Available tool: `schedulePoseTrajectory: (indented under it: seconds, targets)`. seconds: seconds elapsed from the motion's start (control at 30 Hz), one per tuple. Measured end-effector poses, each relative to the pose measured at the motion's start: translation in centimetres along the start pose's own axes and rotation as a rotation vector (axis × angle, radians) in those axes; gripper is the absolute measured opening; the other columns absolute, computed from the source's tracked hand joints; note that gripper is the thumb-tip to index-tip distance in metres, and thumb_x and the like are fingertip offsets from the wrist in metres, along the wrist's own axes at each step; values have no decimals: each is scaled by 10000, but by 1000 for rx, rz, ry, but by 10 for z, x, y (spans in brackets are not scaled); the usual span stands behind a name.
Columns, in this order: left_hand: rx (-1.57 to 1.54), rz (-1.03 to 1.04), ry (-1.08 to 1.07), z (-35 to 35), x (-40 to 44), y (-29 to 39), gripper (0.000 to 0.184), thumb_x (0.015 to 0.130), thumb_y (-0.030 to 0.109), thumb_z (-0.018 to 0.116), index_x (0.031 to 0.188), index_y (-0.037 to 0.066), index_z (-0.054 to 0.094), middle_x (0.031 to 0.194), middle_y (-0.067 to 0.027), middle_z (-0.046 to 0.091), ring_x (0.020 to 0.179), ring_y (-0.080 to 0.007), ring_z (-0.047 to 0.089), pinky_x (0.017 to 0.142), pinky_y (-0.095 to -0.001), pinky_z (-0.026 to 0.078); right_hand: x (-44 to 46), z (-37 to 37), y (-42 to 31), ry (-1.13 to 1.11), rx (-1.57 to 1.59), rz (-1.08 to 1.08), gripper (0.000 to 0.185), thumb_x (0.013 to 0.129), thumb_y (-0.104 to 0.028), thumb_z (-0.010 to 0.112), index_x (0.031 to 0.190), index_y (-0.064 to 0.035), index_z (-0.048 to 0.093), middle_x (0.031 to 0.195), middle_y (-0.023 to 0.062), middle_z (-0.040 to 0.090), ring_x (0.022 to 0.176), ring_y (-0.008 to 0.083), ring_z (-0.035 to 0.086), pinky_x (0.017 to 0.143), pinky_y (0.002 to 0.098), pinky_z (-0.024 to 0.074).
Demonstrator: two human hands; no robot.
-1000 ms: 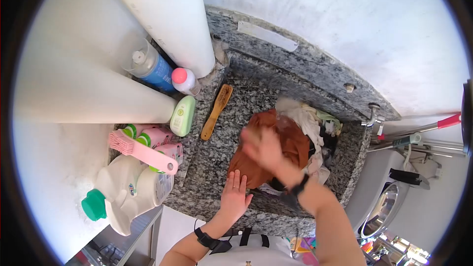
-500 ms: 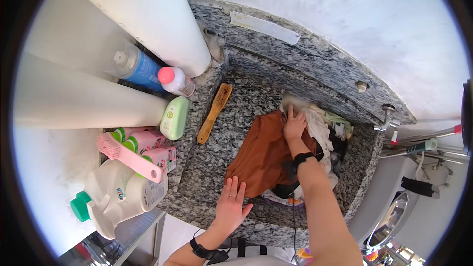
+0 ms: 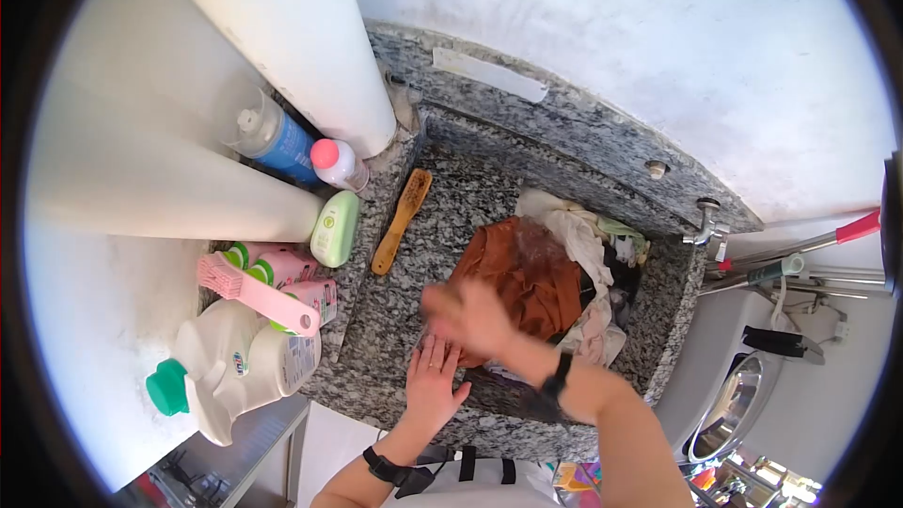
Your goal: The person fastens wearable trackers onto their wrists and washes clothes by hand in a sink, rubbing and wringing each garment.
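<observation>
A rust-brown cloth garment (image 3: 546, 296) lies bunched on the granite washing slab. My left hand (image 3: 435, 386) rests flat at its near left corner, fingers stretched out, a ring on one of them. Just above those fingers, my right hand (image 3: 473, 318) crosses the garment's left part, smeared by motion, so its fingers cannot be made out. Behind and right of the garment, white cloth (image 3: 594, 263) and darker pieces are heaped in the basin. A wooden brush (image 3: 403, 221) lies bristles up to the left, apart from both hands.
On the left ledge stand a pink brush (image 3: 259, 296) atop pink bottles, white detergent jugs (image 3: 221, 357), a green bottle (image 3: 334, 229), a pink-capped bottle (image 3: 339, 165) and a blue can (image 3: 282, 146). White pipes (image 3: 282, 38) rise behind. A metal tap (image 3: 707, 221) is at the right.
My right hand has swept from the garment's far right side to its left part, near my left hand. The garment, spread flatter before, is now more crumpled. The view has shifted slightly.
</observation>
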State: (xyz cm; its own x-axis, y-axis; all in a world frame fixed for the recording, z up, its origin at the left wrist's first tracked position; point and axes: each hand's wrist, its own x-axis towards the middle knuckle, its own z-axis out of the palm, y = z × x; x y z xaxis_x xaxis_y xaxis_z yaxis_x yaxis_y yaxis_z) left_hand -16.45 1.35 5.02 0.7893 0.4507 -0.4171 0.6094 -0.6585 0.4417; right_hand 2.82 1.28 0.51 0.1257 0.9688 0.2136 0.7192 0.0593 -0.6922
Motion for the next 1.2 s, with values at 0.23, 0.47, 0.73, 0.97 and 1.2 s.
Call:
schedulePoseTrajectory:
  seconds: [0.23,0.47,0.73,0.97,1.2]
  targets:
    - [-3,87,186,-4,0,-2,708,727,382,750,1329,73,542,1483,-196,367,1350,-358,385,1087,-503,325,66,-13,93,198,-392,267,434,879,-387,615,1272,-207,578,1037,210,562,913,387,539,784,482,453]
    - [-13,68,95,-1,-3,-5,702,737,372,738,1332,62,533,1477,-207,372,1348,-358,389,1091,-490,324,31,-9,46,110,-247,-35,451,830,-336,654,1257,-213,578,967,160,549,841,334,533,709,440,449]
    - [25,100,179,-1,3,-5,704,750,391,735,1339,69,526,1470,-203,386,1343,-344,399,1082,-478,337,161,-22,137,81,-402,-83,491,925,-450,554,1356,-217,519,1237,184,529,1130,384,487,979,485,380]
    - [-212,-51,314,-25,22,-6,580,783,336,741,1255,46,567,1346,-216,471,1165,-367,517,939,-461,437,43,-28,135,-2,-212,255,323,850,-217,649,1138,-81,593,1287,175,521,1211,387,463,999,478,386]
    - [-104,-22,259,-15,76,-17,420,738,212,761,1100,43,631,956,-162,599,890,-348,579,829,-443,469,-35,-73,70,238,215,649,307,913,-231,606,1107,-6,527,1054,237,605,1017,374,588,854,411,462]
